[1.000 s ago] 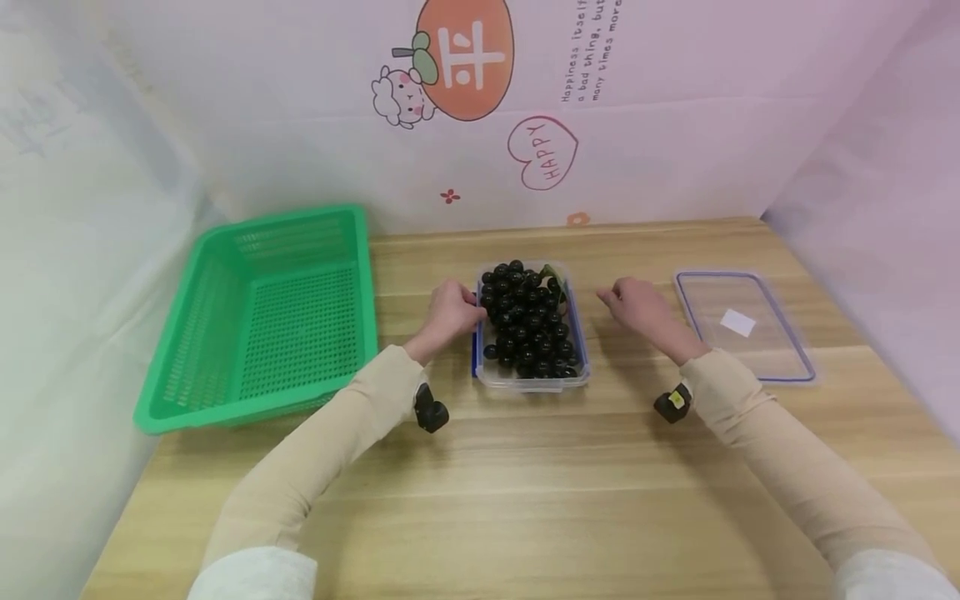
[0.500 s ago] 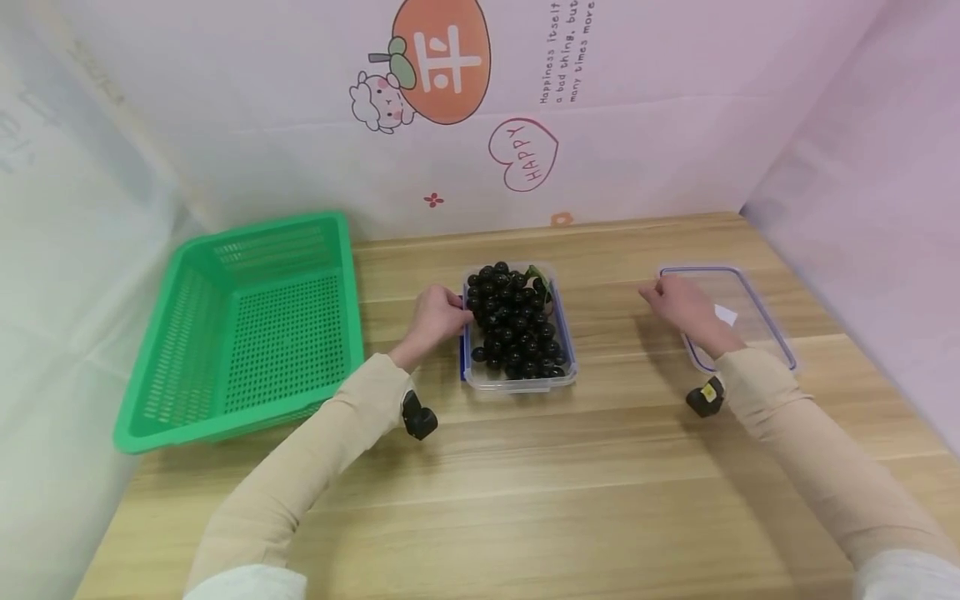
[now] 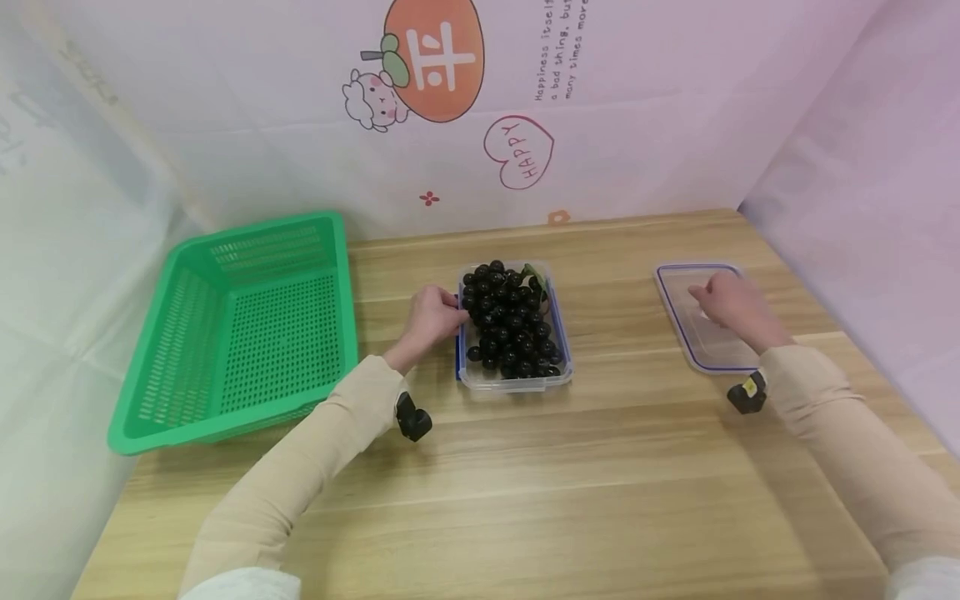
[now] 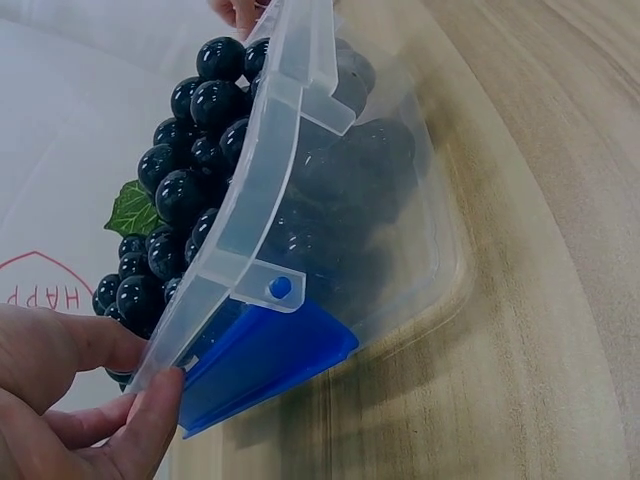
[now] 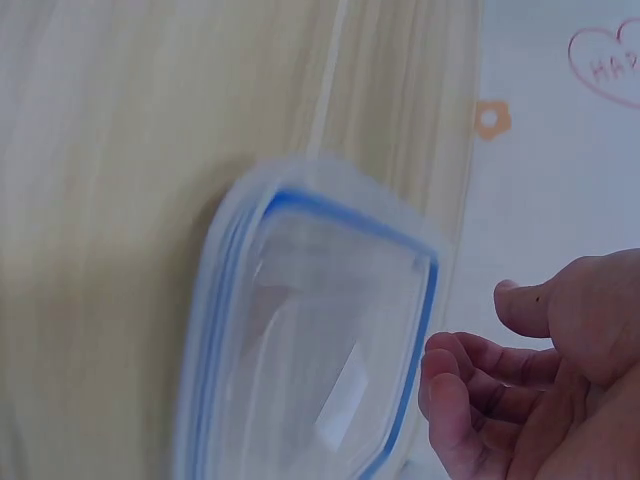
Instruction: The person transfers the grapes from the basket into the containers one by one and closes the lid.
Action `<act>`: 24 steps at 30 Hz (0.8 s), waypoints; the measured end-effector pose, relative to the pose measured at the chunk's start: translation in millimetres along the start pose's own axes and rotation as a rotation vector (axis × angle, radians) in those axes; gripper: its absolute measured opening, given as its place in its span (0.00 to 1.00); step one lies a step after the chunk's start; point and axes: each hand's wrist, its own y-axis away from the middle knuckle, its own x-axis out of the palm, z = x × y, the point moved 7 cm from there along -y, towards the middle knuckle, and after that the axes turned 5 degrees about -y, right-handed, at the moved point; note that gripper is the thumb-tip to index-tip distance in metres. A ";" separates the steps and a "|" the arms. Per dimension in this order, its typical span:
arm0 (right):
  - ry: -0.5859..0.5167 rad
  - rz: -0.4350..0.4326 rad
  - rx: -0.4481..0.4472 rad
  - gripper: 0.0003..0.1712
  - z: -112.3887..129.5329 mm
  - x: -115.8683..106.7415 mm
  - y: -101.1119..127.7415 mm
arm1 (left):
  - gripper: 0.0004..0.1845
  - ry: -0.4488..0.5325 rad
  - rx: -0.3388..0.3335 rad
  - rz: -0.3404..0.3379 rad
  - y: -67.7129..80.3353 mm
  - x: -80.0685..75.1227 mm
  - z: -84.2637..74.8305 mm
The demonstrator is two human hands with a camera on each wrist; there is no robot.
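While between hands (image 3: 431, 315), grape box (image 3: 513, 377) beside left.

You have a clear, smooth plastic box (image 3: 514, 377) with a solid blue plastic clip (image 4: 268, 360); the grapes (image 3: 508, 321) in it are glossy black. The lid (image 3: 693, 337) is the same see-through plastic with a blue seal. The basket (image 3: 240, 321) is perforated green plastic. The table (image 3: 570, 483) is matt, light wood grain.

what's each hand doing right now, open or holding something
Left hand: fingers pinch the left rim of the grape container.
Right hand: over the clear lid, fingers loosely curled, holding nothing; contact cannot be told.
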 end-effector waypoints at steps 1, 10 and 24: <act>-0.006 0.001 0.004 0.28 -4.0 -1.2 0.4 | 0.12 -0.006 0.000 -0.003 0.2 -0.5 -0.5; -0.040 -0.025 0.061 0.25 -47.2 -14.3 4.7 | 0.13 -0.011 0.002 -0.002 0.2 0.8 -5.4; -0.065 -0.096 0.086 0.22 -77.3 -32.0 9.1 | 0.15 0.007 0.001 -0.003 4.7 3.3 -1.3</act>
